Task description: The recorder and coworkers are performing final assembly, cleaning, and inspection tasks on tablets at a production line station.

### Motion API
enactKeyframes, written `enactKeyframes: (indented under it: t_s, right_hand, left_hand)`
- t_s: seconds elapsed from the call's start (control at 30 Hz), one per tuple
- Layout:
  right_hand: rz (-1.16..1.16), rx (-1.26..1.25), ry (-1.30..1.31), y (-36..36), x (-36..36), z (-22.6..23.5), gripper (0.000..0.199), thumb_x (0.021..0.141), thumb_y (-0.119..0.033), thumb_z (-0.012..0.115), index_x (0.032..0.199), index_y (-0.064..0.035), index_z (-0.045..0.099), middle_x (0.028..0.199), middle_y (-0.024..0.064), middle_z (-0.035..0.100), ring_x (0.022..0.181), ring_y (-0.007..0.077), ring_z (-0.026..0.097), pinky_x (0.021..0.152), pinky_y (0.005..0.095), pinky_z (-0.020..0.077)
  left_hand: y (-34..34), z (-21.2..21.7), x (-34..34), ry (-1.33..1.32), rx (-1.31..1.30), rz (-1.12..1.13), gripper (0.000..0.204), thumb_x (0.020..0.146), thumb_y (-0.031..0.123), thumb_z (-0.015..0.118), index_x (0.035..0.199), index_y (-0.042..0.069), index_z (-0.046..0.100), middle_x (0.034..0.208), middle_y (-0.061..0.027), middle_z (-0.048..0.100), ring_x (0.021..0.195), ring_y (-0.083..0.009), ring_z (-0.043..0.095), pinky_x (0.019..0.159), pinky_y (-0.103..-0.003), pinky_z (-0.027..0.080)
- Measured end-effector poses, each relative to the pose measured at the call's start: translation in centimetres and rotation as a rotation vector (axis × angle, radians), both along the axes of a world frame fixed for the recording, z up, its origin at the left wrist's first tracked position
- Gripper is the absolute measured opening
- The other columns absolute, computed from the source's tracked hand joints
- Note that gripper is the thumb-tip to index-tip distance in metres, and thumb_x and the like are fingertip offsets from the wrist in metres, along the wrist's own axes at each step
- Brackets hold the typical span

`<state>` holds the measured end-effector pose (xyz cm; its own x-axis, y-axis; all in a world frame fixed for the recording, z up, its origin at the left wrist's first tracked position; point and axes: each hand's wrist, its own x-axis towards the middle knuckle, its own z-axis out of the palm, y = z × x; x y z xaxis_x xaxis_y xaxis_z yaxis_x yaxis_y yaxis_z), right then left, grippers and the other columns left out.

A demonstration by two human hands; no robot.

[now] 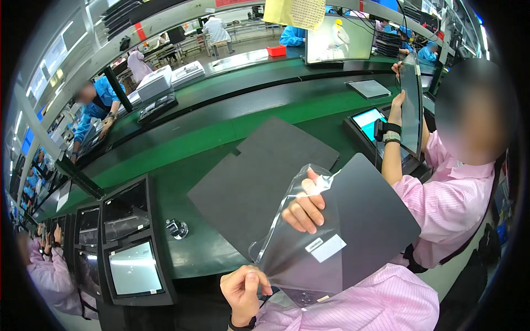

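Note:
A dark grey flat panel (375, 215) with rounded corners is tilted in front of me, above my pink striped sleeve. Clear plastic film (292, 259) covers its left part and spreads past it, with a white label (326, 248) on it. At the film's lower left edge, my left hand (245, 289) is closed, thumb against fingers, pinching the film. My right hand (305, 207) has its fingers curled at the film's crumpled upper edge, partly seen through the plastic; its wrist is hidden. Under both lies a large dark grey sheet (259, 176) on the green bench (193, 254).
Black trays with screens (135, 265) stand at the left, near a small clear round object (176, 228). To my right, a co-worker (441, 193) in pink holds up a glass panel (411, 105) over a lit screen. A dark conveyor (232, 105) runs behind, below a monitor (338, 41).

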<state>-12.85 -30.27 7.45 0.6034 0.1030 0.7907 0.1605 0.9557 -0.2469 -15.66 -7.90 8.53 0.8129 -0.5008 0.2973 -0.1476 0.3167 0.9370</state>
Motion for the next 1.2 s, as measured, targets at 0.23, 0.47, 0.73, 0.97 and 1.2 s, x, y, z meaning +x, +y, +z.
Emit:
enactKeyframes:
  t_s: [0.23,0.47,0.73,0.97,1.2]
  right_hand:
    - [-0.005,-0.099,-0.003,0.2,1.2,0.3,0.062,0.099,-0.039,0.01,0.064,-0.008,0.051,0.05,0.0117,0.053,0.043,0.0264,0.05,0.045,0.0355,0.0411]
    - [-0.335,-0.049,0.448,1.9,-0.3,2.0,0.055,0.099,-0.037,0.023,0.054,-0.0119,0.04,0.041,0.0076,0.04,0.035,0.0196,0.039,0.037,0.0316,0.0355]
    - [-0.387,-0.17,0.173,0.8,1.5,0.5,0.062,0.1,-0.031,0.003,0.064,-0.0068,0.047,0.052,0.0104,0.051,0.046,0.0248,0.05,0.05,0.0321,0.0434]
    - [-0.383,-0.196,0.058,0.7,1.9,0.3,0.061,0.099,-0.033,0.001,0.066,-0.0072,0.045,0.053,0.0116,0.051,0.045,0.0266,0.049,0.052,0.0342,0.0446]
    - [-0.543,0.007,0.756,4.4,-3.3,4.3,0.048,0.099,-0.038,0.031,0.061,-0.0114,0.044,0.046,0.0007,0.039,0.03,0.0124,0.036,0.029,0.0241,0.0314]
  left_hand:
    - [1.2,4.4,-0.7,-0.433,-0.031,-0.111,0.032,0.092,0.018,0.044,0.066,0.005,0.056,0.059,-0.004,0.054,0.058,-0.0164,0.056,0.061,-0.028,0.045]
    - [-1.0,5.7,-0.1,-0.938,-0.234,-0.294,0.015,0.068,0.011,0.07,0.074,-0.001,0.064,0.062,-0.0066,0.053,0.047,-0.0192,0.052,0.043,-0.026,0.043]
    - [-5.1,6.7,-3.9,-1.173,-0.142,-0.157,0.016,0.064,0.007,0.07,0.072,0.004,0.057,0.068,-0.0037,0.049,0.056,-0.015,0.048,0.045,-0.023,0.04]
    - [-3.7,4.9,-2.3,-0.305,0.141,-0.499,0.051,0.074,0.046,0.065,0.099,0.003,0.057,0.073,-0.0047,0.053,0.062,-0.0128,0.05,0.052,-0.022,0.039]
    - [-6.7,6.8,2.9,0.324,-0.081,-0.578,0.023,0.097,0.028,0.043,0.1,0.006,0.05,0.067,-0.0024,0.051,0.052,-0.0094,0.053,0.042,-0.02,0.042]
